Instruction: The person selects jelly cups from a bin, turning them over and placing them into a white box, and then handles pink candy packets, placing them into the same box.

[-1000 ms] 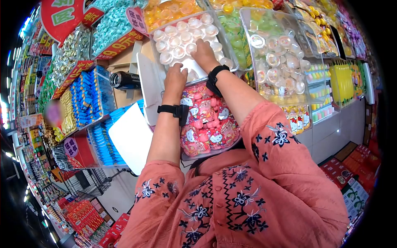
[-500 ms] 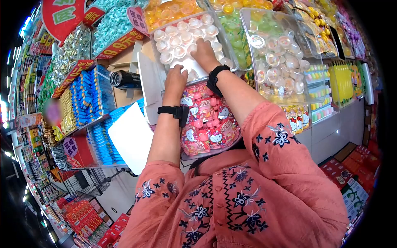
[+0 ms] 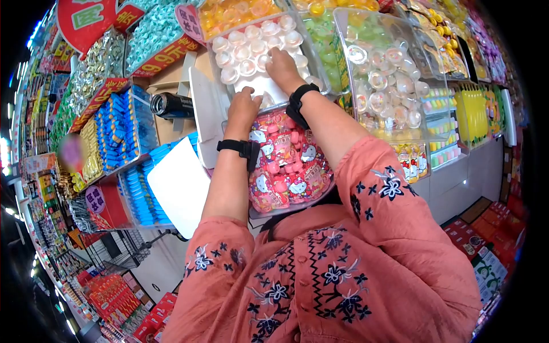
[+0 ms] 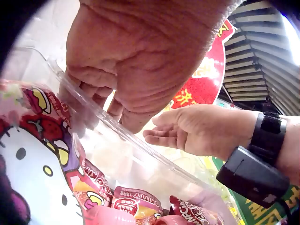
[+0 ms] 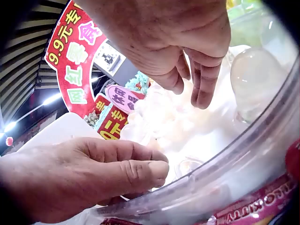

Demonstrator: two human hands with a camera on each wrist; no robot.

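Rows of clear, whitish jelly cups (image 3: pixel 247 67) stand in a transparent bin (image 3: pixel 320 94) on a white base. My right hand (image 3: pixel 282 71) reaches down into this bin from the right, fingertips beside the cups. In the right wrist view its fingers (image 5: pixel 206 86) point down, slightly apart, with nothing seen between them. My left hand (image 3: pixel 244 107) is at the bin's front left corner, fingers loosely bent past the clear rim (image 4: pixel 154 152). The left thumb (image 5: pixel 157 172) lies close to the index finger, near a jelly cup (image 5: pixel 187 164). Glare washes out the cups around both hands.
Pink cartoon-cat packets (image 3: pixel 289 171) fill a bin below my forearms. A clear container of jelly cups (image 3: pixel 389 86) stands to the right, orange cups (image 3: pixel 240 14) behind. At left are a white lid (image 3: pixel 180 188), a dark bottle (image 3: pixel 171 106) and blue-wrapped sweets (image 3: pixel 117 126).
My right hand has shifted slightly farther back over the cups. My left hand has stayed by the front left corner. The head view has moved a little.
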